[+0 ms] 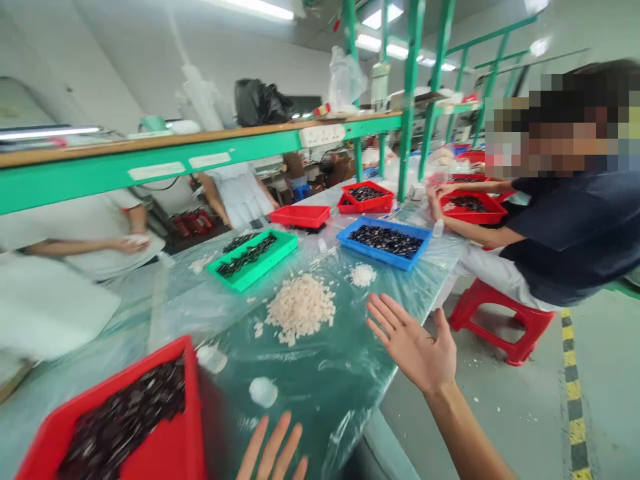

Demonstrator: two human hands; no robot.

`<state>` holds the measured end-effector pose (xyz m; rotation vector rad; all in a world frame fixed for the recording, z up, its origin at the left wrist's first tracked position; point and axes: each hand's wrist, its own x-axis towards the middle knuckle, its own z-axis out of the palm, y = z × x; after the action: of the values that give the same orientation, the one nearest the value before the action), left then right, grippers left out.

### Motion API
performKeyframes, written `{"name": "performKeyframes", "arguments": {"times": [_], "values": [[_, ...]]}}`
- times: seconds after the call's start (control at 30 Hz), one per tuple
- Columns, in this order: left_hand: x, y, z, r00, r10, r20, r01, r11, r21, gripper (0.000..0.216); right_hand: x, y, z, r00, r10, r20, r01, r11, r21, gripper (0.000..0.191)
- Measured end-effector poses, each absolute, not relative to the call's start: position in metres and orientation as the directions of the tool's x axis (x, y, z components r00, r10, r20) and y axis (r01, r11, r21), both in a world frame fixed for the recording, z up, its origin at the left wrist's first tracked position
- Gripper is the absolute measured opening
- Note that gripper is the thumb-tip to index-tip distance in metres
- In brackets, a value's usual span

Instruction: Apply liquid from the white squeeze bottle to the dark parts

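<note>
My right hand (419, 348) is held palm up over the table's right edge, fingers stretched out and nothing on it. Low in the picture, my left hand (274, 453) shows only its spread fingers; they hold nothing. Beyond both hands lies a heap of small pale pieces (301, 308) on the plastic-covered green table (310, 380). A round whitish translucent cup or lid (263, 392) sits just past my left fingertips, with another small translucent container (212, 359) behind it. To the left stands a red tray (193, 407) with many dark glossy pieces (130, 413).
Farther back are a green tray (245, 283) and a blue tray (413, 262) of dark pieces, a smaller pale pile (363, 275) and an upside-down-looking red tray (300, 215). A co-worker (575, 227) sits at right on a red stool (505, 320). A green-framed shelf (270, 145) crosses above the table.
</note>
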<state>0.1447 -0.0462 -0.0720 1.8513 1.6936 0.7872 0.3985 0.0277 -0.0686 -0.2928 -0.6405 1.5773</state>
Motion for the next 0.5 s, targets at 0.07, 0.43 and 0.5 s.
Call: {"name": "performKeyframes", "arguments": {"times": [0.07, 0.43, 0.5], "values": [[0.132, -0.072, -0.071, 0.005, 1.0, 0.026, 0.302, -0.026, 0.953, 0.067, 0.379, 0.007, -0.069, -0.211, 0.962, 0.175, -0.832, -0.083, -0.548, 0.092], [0.117, -0.093, -0.045, 0.146, 0.988, 0.059, -0.876, 0.101, 0.472, 0.095, 0.337, -0.019, -0.085, -0.433, 0.892, 0.13, -0.795, -0.309, -0.522, 0.093], [0.114, -0.094, -0.048, 0.14, 0.989, 0.039, -0.88, 0.107, 0.463, 0.093, 0.335, -0.019, -0.083, -0.446, 0.881, 0.155, -0.804, -0.319, -0.502, 0.094]]}}
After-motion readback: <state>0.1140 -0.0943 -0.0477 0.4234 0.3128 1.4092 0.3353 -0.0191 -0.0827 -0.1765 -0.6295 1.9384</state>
